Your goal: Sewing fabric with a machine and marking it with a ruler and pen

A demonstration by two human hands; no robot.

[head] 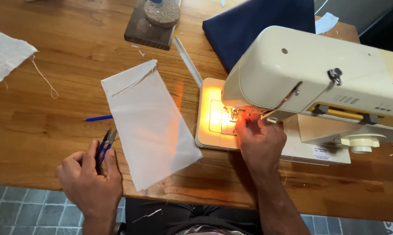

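Holding blue thread snips [106,146] in the left hand [91,182].
Right hand [259,141] fingertips pinch, it seems, thin, limp thread at the sewing machine [318,82] needle.

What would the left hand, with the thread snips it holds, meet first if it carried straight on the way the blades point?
Probably the white fabric piece: the left hand aims the blue thread snips up and slightly right, toward its near left edge. The blue pen lies close beside that line.

A big brown wooden table [52,126] fills most of the view, shining in warm yellow light, and under its edge the floor [26,213] is made of grey square tiles.
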